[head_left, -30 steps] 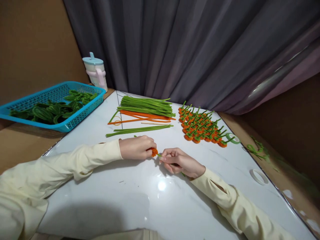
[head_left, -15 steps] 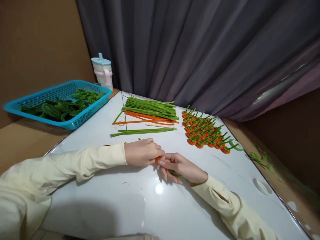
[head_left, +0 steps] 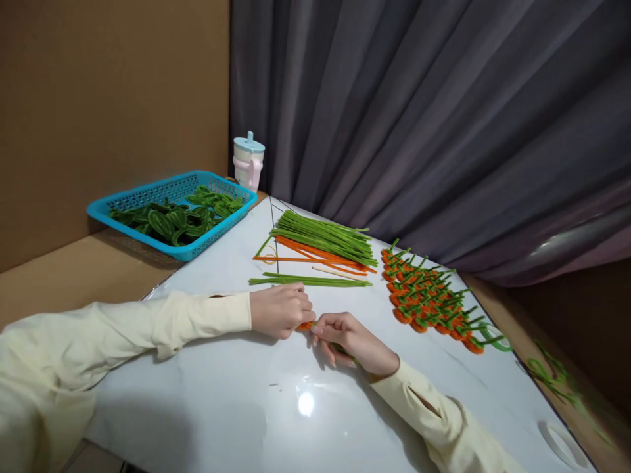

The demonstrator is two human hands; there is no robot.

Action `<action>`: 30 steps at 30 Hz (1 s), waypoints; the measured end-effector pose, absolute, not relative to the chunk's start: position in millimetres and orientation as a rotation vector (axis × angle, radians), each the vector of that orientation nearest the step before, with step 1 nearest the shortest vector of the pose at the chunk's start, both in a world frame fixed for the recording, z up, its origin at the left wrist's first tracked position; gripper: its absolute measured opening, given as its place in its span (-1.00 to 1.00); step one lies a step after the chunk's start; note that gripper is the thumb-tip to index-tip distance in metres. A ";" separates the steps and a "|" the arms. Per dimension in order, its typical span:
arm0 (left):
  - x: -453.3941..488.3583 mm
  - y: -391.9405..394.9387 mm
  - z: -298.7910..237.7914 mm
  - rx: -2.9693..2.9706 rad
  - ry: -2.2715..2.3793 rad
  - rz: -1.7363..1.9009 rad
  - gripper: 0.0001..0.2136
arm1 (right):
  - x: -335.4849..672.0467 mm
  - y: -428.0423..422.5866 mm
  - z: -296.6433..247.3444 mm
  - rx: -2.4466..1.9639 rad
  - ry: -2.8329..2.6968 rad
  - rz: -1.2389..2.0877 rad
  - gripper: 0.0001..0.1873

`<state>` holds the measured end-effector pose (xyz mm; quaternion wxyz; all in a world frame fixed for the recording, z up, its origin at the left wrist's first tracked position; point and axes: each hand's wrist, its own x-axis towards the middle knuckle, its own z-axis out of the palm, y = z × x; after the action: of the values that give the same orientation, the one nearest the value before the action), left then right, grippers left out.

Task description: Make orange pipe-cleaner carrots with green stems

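Note:
My left hand (head_left: 280, 311) is closed, its fingertips pinching the left end of a small orange pipe-cleaner piece (head_left: 305, 326). My right hand (head_left: 342, 338) pinches the other end with thumb and forefinger, where a bit of green shows. A green pipe-cleaner length partly shows under its curled palm. Most of the held piece is hidden by my fingers. Just beyond my left hand lie a few green pipe cleaners (head_left: 315, 281). Past those are a few orange pipe cleaners (head_left: 300, 247) and a thick bundle of green pipe cleaners (head_left: 325, 236).
Rows of orange pieces with green stems (head_left: 428, 295) lie at the right, beside a green tape roll (head_left: 495, 336). A white tape roll (head_left: 562, 443) is near the right edge. A blue basket (head_left: 182, 253) of green leaves and a lidded cup (head_left: 249, 161) stand back left.
The view has turned left, so the table things appear farther right and lower. My hands have drawn slightly apart, and more of the orange piece shows between them.

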<state>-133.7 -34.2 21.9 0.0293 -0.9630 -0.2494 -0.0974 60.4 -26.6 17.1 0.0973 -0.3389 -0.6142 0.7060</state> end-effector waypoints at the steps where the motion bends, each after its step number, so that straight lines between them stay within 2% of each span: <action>1: -135.5 -34.4 18.9 -2.970 -0.752 -0.323 -0.90 | 60.8 -27.7 15.2 -1.004 -1.806 2.103 -0.69; 9: -141.7 -27.9 12.2 -3.018 -0.741 -0.377 -0.89 | 67.5 -31.4 13.6 -1.130 -1.690 2.128 -0.66; 18: -133.2 -36.2 -4.6 -3.117 -1.060 -0.706 -0.83 | 72.5 -21.9 12.2 -0.963 -1.689 2.265 -0.72; 30: -129.7 -41.5 -2.3 -3.153 -0.960 -0.611 -0.82 | 71.9 -20.8 7.4 -0.691 -1.729 2.345 -0.63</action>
<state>-129.7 -41.5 -2.3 -0.1050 -0.9354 -0.2848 -0.1813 71.9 -20.8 7.4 0.0736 -0.2303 -0.5760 0.7809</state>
